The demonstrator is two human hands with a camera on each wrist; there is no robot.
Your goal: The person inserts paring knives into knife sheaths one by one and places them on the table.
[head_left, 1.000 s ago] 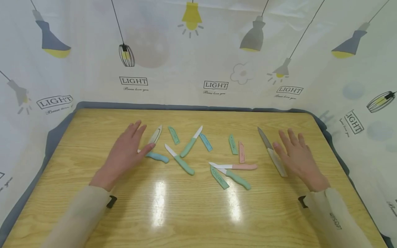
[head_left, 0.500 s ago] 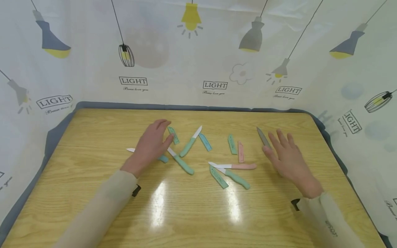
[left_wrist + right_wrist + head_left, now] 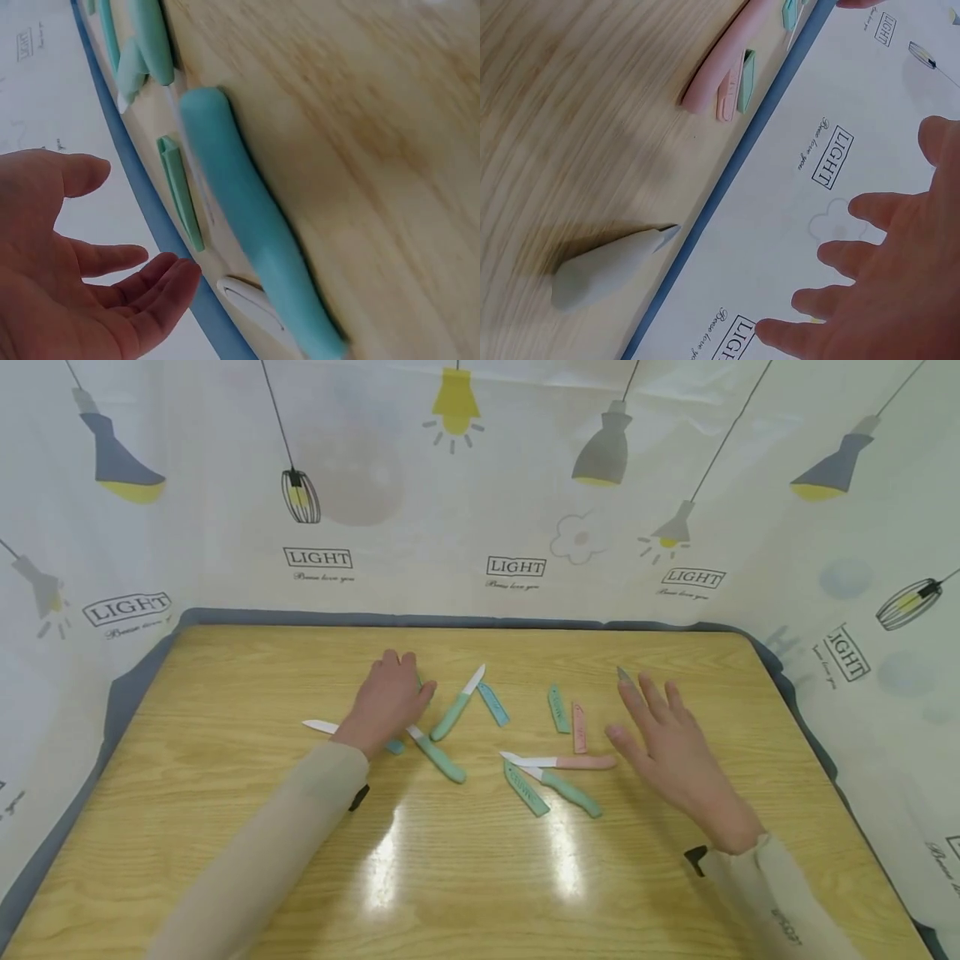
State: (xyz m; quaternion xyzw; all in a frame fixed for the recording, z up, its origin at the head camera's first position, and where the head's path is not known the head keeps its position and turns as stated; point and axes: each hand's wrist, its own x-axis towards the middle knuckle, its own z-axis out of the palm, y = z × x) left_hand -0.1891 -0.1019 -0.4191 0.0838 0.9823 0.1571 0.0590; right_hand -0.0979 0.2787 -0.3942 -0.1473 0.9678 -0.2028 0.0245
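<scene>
My left hand [image 3: 384,702] hovers over the left group of knives and blade sheaths, fingers loosely bent and holding nothing. Below it in the left wrist view lie a blue-handled knife [image 3: 255,225], a green sheath [image 3: 178,191] and a beige sheath [image 3: 253,304]. In the head view this hand covers most of both sheaths. A green-handled knife [image 3: 441,760] points its blade toward the hand. My right hand [image 3: 671,752], fingers spread, hangs above a beige-handled knife [image 3: 604,270]; only that knife's grey tip shows in the head view.
Mid-table lie another green-handled knife [image 3: 450,718], a blue sheath [image 3: 492,703], a green sheath [image 3: 558,710] and a pink sheath [image 3: 579,728]. Nearer, a pink-handled knife [image 3: 585,762] crosses a green-handled knife [image 3: 572,795] beside a green sheath [image 3: 527,789]. A printed curtain [image 3: 435,527] surrounds the wooden table [image 3: 480,877].
My left hand has moved right, from beside the beige sheath to over the green sheath. The right hand has drifted left over the beige-handled knife. The knives stay put.
</scene>
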